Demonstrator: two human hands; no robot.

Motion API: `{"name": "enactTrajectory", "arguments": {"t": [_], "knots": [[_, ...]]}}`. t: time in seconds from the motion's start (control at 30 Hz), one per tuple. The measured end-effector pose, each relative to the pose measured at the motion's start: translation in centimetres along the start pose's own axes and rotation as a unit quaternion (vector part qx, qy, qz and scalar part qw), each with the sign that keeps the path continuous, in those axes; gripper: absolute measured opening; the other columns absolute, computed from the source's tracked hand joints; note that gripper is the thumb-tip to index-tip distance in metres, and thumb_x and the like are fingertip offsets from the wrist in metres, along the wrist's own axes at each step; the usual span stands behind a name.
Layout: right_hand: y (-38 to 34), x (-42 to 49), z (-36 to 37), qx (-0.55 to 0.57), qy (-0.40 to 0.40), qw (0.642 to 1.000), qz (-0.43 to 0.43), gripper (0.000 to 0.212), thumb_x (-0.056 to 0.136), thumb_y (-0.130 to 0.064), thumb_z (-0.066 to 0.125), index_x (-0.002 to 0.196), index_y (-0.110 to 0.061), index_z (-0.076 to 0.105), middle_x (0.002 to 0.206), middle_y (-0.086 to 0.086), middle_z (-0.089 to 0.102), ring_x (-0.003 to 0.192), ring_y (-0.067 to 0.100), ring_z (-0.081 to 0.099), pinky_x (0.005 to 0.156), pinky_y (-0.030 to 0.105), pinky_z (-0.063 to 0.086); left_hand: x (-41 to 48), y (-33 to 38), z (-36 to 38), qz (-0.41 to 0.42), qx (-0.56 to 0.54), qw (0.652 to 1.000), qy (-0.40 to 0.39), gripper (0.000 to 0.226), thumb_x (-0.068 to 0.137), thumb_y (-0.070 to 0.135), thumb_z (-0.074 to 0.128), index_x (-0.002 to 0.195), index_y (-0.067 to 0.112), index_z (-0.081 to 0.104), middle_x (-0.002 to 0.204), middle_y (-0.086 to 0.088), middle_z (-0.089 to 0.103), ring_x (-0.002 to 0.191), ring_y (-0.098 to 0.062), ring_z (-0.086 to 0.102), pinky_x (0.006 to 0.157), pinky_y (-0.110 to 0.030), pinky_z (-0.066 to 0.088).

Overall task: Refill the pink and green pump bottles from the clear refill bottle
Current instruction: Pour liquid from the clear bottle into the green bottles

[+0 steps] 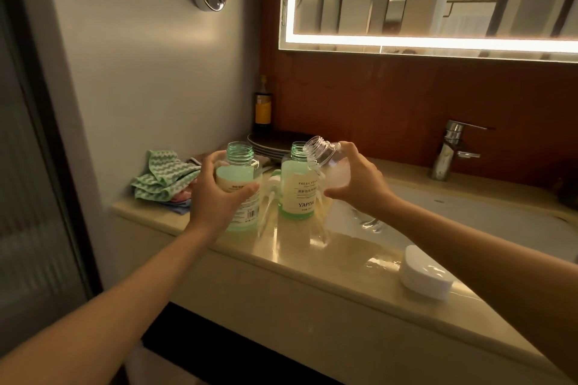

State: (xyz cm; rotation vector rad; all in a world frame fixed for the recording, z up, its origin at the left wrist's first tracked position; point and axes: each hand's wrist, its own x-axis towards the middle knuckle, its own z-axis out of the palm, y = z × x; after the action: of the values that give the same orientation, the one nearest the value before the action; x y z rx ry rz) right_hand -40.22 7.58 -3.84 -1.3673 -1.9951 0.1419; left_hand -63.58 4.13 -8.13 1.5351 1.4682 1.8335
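Observation:
Two green-tinted bottles stand uncapped on the beige counter. My left hand grips the left green bottle around its middle. The second green bottle, labelled YAPING, stands just right of it. My right hand holds the clear refill bottle tilted, its open threaded mouth pointing up-left beside the second bottle's neck. Foamy liquid sits in the clear bottle's lower end. A white pump head with its tube lies between the two green bottles. No pink bottle is visible.
Folded green and coloured cloths lie at the counter's left end. Stacked dark plates and a dark bottle stand behind. A white round lid lies at the front edge. The sink basin and chrome tap are right.

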Motion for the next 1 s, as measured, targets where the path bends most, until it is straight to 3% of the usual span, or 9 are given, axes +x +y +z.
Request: {"name": "enactTrajectory", "arguments": {"t": [0.1,0.37,0.57,0.8,1.0], "knots": [[-0.1,0.1,-0.1,0.0,-0.001,1.0,0.0,0.084,0.067,-0.021,0.081,0.135,-0.02,0.03,0.129,0.01,0.051,0.113,0.025,0.048,0.086,0.032,0.042,-0.1,2.7,-0.7,0.006,-0.054,0.999,-0.004,0.066,0.067,0.015,0.08,0.117,0.031,0.04,0.115,-0.002,0.056,0.097,-0.016,0.059,0.08,-0.033,0.052],[-0.3,0.3,-3.1,-0.001,0.017,1.0,0.001,0.083,0.067,-0.022,0.081,0.133,-0.019,0.031,0.124,0.007,0.054,0.107,0.023,0.05,0.08,0.028,0.038,-2.7,5.1,3.2,-0.001,-0.061,0.989,-0.133,0.071,0.063,0.02,0.082,0.119,0.032,0.04,0.118,-0.001,0.056,0.1,-0.018,0.061,0.083,-0.038,0.054],[0.1,-0.4,-4.2,-0.06,0.016,0.998,-0.032,0.087,0.066,-0.021,0.081,0.136,-0.02,0.03,0.128,0.005,0.053,0.115,0.024,0.049,0.093,0.037,0.045,-4.3,4.3,6.4,-0.009,-0.055,0.989,-0.139,0.072,0.063,0.024,0.082,0.12,0.034,0.038,0.119,0.002,0.054,0.104,-0.016,0.057,0.083,-0.028,0.048],[-0.1,-0.7,-4.9,-0.167,0.028,0.984,-0.06,0.083,0.072,-0.02,0.076,0.139,-0.021,0.027,0.125,0.009,0.053,0.111,0.024,0.05,0.087,0.033,0.045,-4.2,2.6,8.2,0.007,-0.003,0.993,-0.12,0.074,0.06,0.037,0.081,0.115,0.046,0.034,0.119,0.002,0.054,0.107,-0.018,0.055,0.088,-0.04,0.05],[-0.1,-0.8,-4.7,-0.219,0.068,0.97,-0.075,0.077,0.077,-0.018,0.071,0.14,-0.024,0.027,0.128,0.006,0.05,0.112,0.024,0.048,0.094,0.035,0.037,-3.6,2.1,8.8,0.023,0.015,0.994,-0.11,0.077,0.059,0.038,0.081,0.121,0.037,0.035,0.121,0.002,0.052,0.106,-0.019,0.054,0.088,-0.045,0.05]]}}
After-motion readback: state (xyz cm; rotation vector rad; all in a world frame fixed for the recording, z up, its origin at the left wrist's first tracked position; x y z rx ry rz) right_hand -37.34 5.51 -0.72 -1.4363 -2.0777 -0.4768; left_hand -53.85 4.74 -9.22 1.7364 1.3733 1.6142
